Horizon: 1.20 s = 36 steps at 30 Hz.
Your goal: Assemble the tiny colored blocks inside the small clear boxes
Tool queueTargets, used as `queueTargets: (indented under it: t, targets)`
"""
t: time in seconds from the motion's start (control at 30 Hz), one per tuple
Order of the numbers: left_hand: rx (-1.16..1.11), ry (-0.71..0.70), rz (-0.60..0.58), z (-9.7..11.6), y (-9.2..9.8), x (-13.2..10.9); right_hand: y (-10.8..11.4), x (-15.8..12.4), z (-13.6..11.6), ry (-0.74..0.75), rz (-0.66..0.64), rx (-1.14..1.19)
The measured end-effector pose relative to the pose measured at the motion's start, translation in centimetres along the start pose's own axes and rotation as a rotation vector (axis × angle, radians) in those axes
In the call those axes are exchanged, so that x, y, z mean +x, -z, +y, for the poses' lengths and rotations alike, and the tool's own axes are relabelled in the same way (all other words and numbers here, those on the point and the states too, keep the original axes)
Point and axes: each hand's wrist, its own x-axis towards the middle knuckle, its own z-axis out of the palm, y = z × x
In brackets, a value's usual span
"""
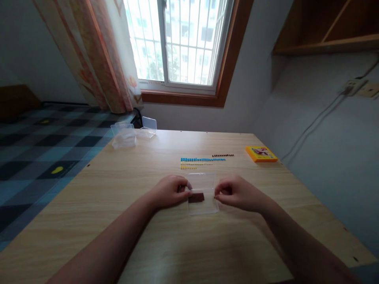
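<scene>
Box (204, 207), clear, probably light, stiff and slick, pinched at its side edges by curled fingers of left hand (168, 192) and right hand (237, 192)

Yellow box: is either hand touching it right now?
No, the yellow box lies far off; the left hand and right hand hold the clear case.

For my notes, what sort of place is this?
Likely a bedroom at home: a bed with a checked cover sits beside the wooden table, below a curtained window.
</scene>
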Motion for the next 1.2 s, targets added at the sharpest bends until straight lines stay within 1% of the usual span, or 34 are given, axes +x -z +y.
queueTargets:
  t: [0.03,0.1,0.17,0.27,0.37,0.47,0.67,0.77,0.93,1.2]
  targets:
    - [0.001,-0.001,-0.001,-0.1,0.0,0.0,-0.9,0.0,-0.7,0.025,-0.006,-0.054]
    - [0.0,-0.006,-0.004,-0.1,0.0,0.1,-2.4,0.2,-1.4,0.038,-0.006,-0.165]
    - [0.003,-0.014,-0.002,-0.1,0.0,0.1,-3.4,0.4,-1.3,0.02,-0.004,-0.248]
    - [0.007,-0.021,0.006,0.0,0.0,0.1,-4.1,0.6,-0.7,0.004,-0.005,-0.29]
    - [0.009,-0.026,0.008,0.0,0.0,0.1,-4.1,0.6,-0.4,0.0,-0.007,-0.299]
    - [0.015,-0.03,0.003,0.0,0.0,0.0,-3.7,0.4,-0.4,0.019,-0.013,-0.303]
    - [-0.003,-0.039,0.015,-0.3,-0.1,0.0,-2.9,-0.1,-0.3,0.185,-0.066,-0.271]
    - [-0.006,-0.044,0.01,-0.4,-0.2,0.0,-3.1,-0.2,0.0,0.22,-0.086,-0.304]
    - [0.0,-0.051,0.006,-0.3,-0.2,0.0,-3.6,0.0,0.4,0.243,-0.064,-0.321]
    - [0.002,-0.063,0.01,-0.3,-0.3,-0.1,-3.8,0.0,0.7,0.271,-0.003,-0.261]
